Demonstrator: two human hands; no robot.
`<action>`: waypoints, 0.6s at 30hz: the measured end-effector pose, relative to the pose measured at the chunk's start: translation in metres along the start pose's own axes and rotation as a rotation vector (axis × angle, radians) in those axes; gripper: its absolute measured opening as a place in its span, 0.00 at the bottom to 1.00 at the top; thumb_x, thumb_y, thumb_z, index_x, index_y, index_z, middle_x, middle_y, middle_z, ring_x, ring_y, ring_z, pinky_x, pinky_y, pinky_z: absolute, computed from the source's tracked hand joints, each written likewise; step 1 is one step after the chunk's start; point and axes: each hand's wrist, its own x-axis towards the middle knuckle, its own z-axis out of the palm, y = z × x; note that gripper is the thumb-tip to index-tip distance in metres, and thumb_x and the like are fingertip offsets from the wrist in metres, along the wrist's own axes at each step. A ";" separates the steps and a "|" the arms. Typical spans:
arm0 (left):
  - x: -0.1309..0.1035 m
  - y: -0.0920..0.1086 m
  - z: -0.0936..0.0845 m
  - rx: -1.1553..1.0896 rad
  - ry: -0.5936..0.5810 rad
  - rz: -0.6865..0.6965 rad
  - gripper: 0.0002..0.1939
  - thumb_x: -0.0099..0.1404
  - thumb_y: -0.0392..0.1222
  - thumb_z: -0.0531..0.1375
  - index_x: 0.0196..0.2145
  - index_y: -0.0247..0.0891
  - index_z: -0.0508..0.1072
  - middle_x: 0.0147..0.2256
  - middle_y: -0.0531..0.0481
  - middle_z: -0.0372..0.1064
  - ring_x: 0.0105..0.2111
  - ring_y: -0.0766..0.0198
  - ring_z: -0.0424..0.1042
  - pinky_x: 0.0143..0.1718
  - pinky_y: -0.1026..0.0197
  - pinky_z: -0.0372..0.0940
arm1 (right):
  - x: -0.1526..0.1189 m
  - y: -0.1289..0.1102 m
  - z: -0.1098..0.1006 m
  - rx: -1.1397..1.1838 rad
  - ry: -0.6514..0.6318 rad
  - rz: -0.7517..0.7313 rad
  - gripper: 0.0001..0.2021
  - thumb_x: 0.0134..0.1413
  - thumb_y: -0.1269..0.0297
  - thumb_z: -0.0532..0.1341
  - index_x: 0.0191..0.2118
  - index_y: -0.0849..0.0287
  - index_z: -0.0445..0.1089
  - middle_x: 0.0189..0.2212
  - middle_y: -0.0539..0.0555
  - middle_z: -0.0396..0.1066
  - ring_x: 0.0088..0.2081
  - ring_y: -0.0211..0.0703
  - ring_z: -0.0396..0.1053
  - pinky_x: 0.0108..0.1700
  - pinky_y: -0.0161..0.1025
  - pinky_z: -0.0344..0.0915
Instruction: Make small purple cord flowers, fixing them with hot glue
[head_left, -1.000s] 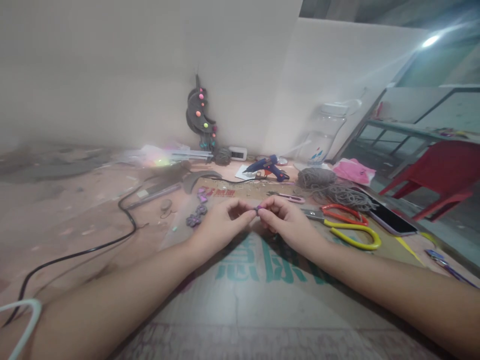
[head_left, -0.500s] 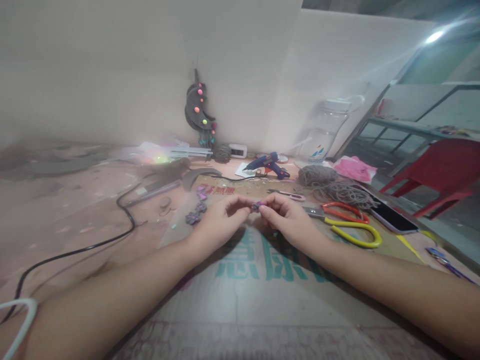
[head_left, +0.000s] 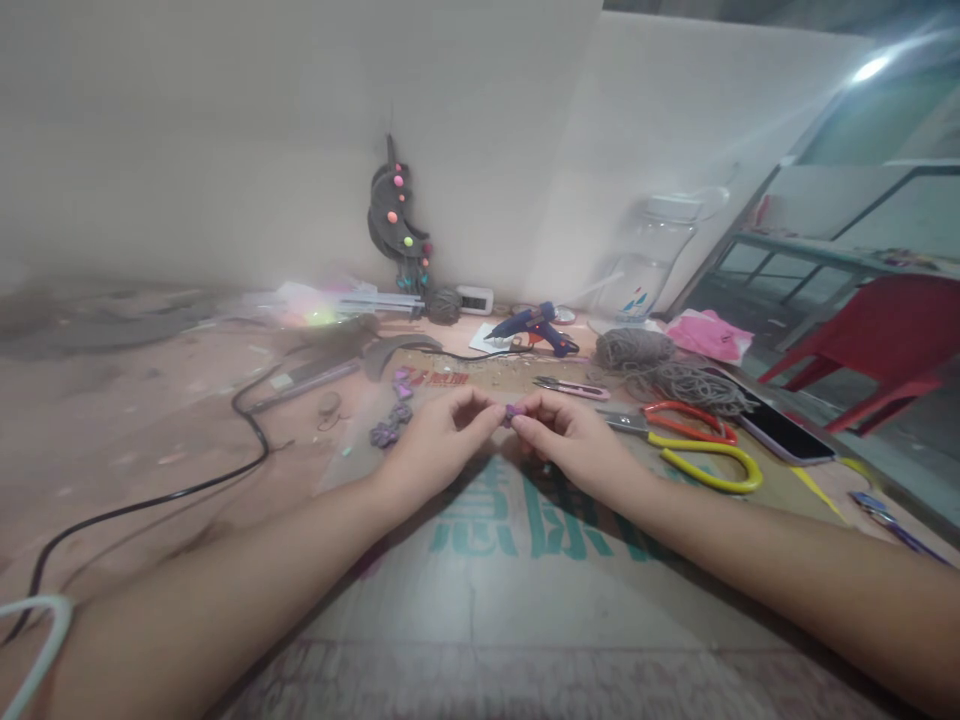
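Nearest you spreads the brown cardboard sheet (head_left: 480, 610) with green lettering; above it, your left hand (head_left: 442, 430) and right hand (head_left: 570, 435) both pinch one small purple-and-grey piece (head_left: 511, 413) between thumb and fingertips. Red-and-yellow-handled metal scissors (head_left: 697, 446) lie beside your right hand; farther back sits a blue glue gun (head_left: 529, 322).

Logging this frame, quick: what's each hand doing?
Left hand: closed, fingertips on a small purple piece.
Right hand: closed, pinching the same small purple piece.
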 end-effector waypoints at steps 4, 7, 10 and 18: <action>0.002 -0.007 0.001 -0.042 -0.014 0.013 0.17 0.66 0.51 0.56 0.43 0.36 0.75 0.35 0.47 0.74 0.34 0.62 0.70 0.36 0.62 0.63 | 0.001 -0.001 0.000 0.002 0.026 -0.030 0.15 0.54 0.51 0.62 0.33 0.58 0.64 0.23 0.45 0.61 0.23 0.32 0.57 0.25 0.33 0.55; 0.004 -0.010 0.003 -0.175 0.012 -0.017 0.20 0.68 0.53 0.54 0.49 0.36 0.71 0.36 0.47 0.72 0.33 0.63 0.71 0.35 0.62 0.64 | 0.001 -0.002 0.001 0.009 0.041 -0.053 0.14 0.54 0.51 0.62 0.33 0.58 0.64 0.22 0.44 0.60 0.22 0.32 0.56 0.24 0.33 0.54; 0.006 -0.011 0.004 -0.283 0.069 -0.041 0.17 0.67 0.53 0.55 0.44 0.36 0.69 0.35 0.49 0.70 0.32 0.65 0.70 0.35 0.63 0.64 | 0.000 -0.003 0.000 0.013 0.043 -0.039 0.14 0.54 0.51 0.62 0.33 0.58 0.64 0.21 0.44 0.60 0.22 0.32 0.56 0.24 0.33 0.54; 0.005 -0.010 0.001 -0.239 0.051 -0.014 0.12 0.69 0.47 0.53 0.31 0.38 0.65 0.30 0.53 0.65 0.31 0.67 0.66 0.35 0.64 0.62 | 0.000 -0.003 0.000 0.028 0.029 -0.016 0.14 0.54 0.52 0.62 0.33 0.58 0.63 0.21 0.44 0.62 0.22 0.32 0.58 0.25 0.34 0.55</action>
